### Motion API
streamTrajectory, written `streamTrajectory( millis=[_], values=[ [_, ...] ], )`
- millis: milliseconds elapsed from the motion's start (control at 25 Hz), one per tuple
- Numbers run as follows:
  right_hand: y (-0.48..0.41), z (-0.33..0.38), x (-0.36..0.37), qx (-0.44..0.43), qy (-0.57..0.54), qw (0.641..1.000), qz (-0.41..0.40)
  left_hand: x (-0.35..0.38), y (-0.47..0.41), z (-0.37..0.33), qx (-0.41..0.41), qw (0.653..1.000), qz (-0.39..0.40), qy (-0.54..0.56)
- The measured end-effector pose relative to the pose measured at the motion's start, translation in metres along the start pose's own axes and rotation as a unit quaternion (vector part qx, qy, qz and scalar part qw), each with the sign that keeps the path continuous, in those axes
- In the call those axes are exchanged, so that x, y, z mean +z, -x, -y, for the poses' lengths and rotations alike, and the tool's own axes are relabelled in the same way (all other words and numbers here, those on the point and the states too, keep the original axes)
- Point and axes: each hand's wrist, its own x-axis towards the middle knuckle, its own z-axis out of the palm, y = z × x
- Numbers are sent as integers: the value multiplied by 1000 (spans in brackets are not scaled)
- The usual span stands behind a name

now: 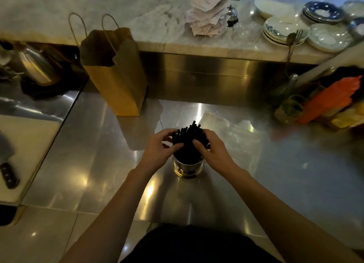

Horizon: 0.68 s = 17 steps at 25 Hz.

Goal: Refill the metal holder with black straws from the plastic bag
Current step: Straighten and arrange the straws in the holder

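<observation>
A round metal holder [188,169] stands upright on the steel counter, just in front of me. A thick bundle of black straws [188,136] rises out of it, the tips fanning upward. My left hand [160,147] wraps the bundle from the left, and my right hand [213,147] wraps it from the right, thumbs pressed on the near side. A clear plastic bag [230,128] lies flat on the counter behind and to the right of the holder; what it contains cannot be made out.
A brown paper bag [116,73] stands behind and left. A white cutting board [25,144] with a knife [8,175] lies at far left, beside a metal kettle [37,65]. Stacked plates [285,30] and receipts [208,14] sit on the marble ledge. Jars and an orange object [331,101] crowd the right.
</observation>
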Motion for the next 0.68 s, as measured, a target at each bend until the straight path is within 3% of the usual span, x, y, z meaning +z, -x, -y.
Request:
streamTrajectory(
  millis=[160,400,560,680],
  values=[
    [8,17,15,33,71,997,-21,-12,-9,14,72,994,80,-32],
    [21,46,7,17,177,982,-70,-20,-12,14,156,982,97,-41],
    [23,71,-11,-44,245,968,-15,-24,-5,7,167,980,98,-46],
    [21,72,-15,-27,262,965,23,-19,0,2,142,984,89,-66]
  ],
)
